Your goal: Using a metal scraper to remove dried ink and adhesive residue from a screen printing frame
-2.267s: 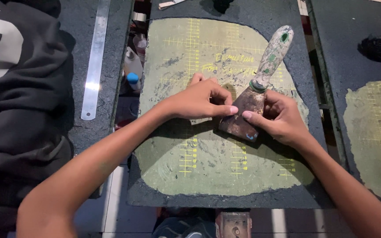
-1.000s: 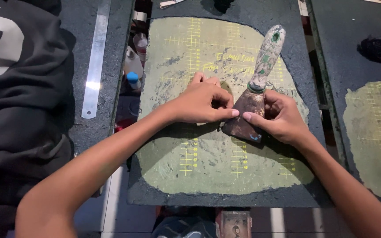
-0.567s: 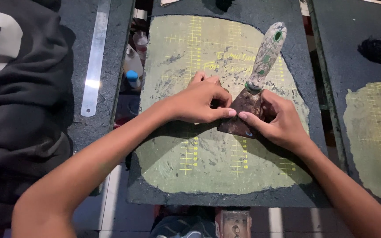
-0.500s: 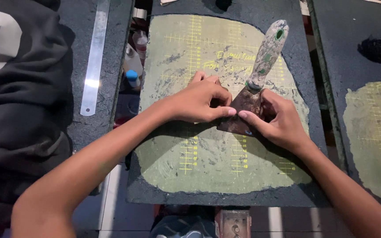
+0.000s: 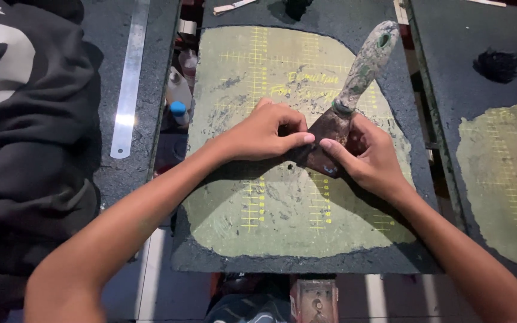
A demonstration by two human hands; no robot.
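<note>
The putty knife sits right in the middle of the green, grid-marked pallet, blade down on the surface, its paint-caked handle tilting up and away toward the far right. Both hands are on the blade. The left hand comes in from the left, fingers curled tight, thumb and forefinger pinched against the blade's near edge. The right hand meets it from the other side, forefinger pressing down on the rusty blade, remaining fingers folded beneath and behind it, so most of the blade's far side is hidden from us. Whether anything lies under the blade, I cannot tell.

Moving outward: the pallet has a dark, rough border all round its green face. Just left of it, in the gap between boards, stands a small bottle with a blue cap. Further left, a long metal ruler lies flat on a dark board, and beside that a black garment with white print is bunched up. Off to the right, well apart, a second green pallet with a black smudge above it.
</note>
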